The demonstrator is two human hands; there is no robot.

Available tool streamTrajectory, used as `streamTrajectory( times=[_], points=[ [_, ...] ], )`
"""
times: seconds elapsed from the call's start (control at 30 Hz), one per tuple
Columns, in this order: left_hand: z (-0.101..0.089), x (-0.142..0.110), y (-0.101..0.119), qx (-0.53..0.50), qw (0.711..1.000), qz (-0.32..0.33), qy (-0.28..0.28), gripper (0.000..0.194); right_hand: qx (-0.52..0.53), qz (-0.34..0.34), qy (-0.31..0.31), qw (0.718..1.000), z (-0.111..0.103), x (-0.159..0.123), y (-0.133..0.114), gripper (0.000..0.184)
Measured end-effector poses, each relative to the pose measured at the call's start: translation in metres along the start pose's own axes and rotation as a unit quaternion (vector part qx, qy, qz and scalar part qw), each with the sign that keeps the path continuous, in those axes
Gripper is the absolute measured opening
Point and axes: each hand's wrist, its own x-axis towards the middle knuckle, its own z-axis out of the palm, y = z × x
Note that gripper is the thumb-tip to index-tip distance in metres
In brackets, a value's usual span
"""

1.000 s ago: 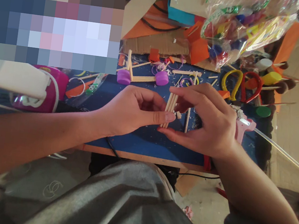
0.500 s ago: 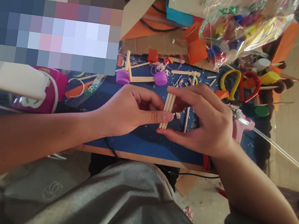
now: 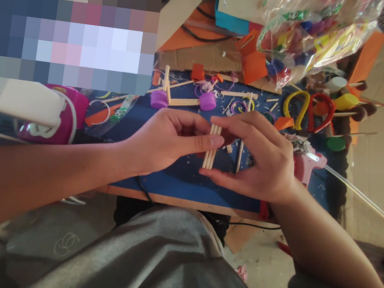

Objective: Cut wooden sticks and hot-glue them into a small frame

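Note:
Between both hands, above the blue table top, a small bundle of short wooden sticks [image 3: 209, 159] stands side by side. My left hand [image 3: 164, 142] pinches the bundle, its thumb across the front and its fingers behind, partly hidden. My right hand [image 3: 264, 156] spans the same sticks from end to end, forefinger at the top and thumb at the bottom. Beyond the hands rests a frame of glued wooden sticks [image 3: 185, 101] with a purple cap [image 3: 208, 101] at one end and another purple cap [image 3: 159, 99] at the other.
A pink glue gun [image 3: 307, 164] with a clear glue stick lies to the right. Behind it are yellow-handled [image 3: 295, 110] and red-handled [image 3: 321, 114] tools. Plastic bags of coloured caps [image 3: 296, 49] lie at the back. A magenta power strip [image 3: 47, 127] sits left, and wood scraps are strewn about.
The bundle has shifted slightly down and toward me, with both hands still on it. The frame with purple caps has stayed in place on the table.

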Motion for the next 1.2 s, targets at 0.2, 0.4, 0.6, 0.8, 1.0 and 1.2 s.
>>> streamTrajectory(
  times=[0.2, 0.4, 0.6, 0.8, 1.0, 1.2],
  points=[
    [0.0005, 0.0, 0.0019, -0.014, 1.0, -0.004, -0.014, 0.037, 0.007, -0.005, -0.001, 1.0, -0.0005, -0.0001, -0.0001, 0.071],
    [0.0001, -0.0006, 0.0036, -0.014, 0.999, -0.042, -0.006, 0.04, -0.002, -0.005, 0.001, 1.0, -0.0007, 0.0005, -0.0013, 0.068],
    [0.0005, -0.0016, 0.0055, -0.042, 0.996, -0.066, -0.039, 0.039, -0.012, 0.002, -0.002, 1.0, -0.0028, 0.0009, -0.0011, 0.062],
    [-0.0004, -0.0033, 0.0093, 0.025, 0.993, -0.096, -0.066, 0.032, -0.006, -0.003, 0.004, 1.0, -0.0034, 0.0006, 0.0001, 0.064],
    [-0.0042, -0.0039, 0.0076, 0.093, 0.988, -0.088, -0.083, 0.025, -0.007, -0.005, 0.004, 1.0, -0.0031, 0.0, 0.0006, 0.064],
    [-0.0039, -0.0034, 0.009, 0.088, 0.988, -0.092, -0.088, 0.022, -0.014, -0.006, -0.001, 1.0, -0.0033, 0.0001, 0.001, 0.065]
  ],
)
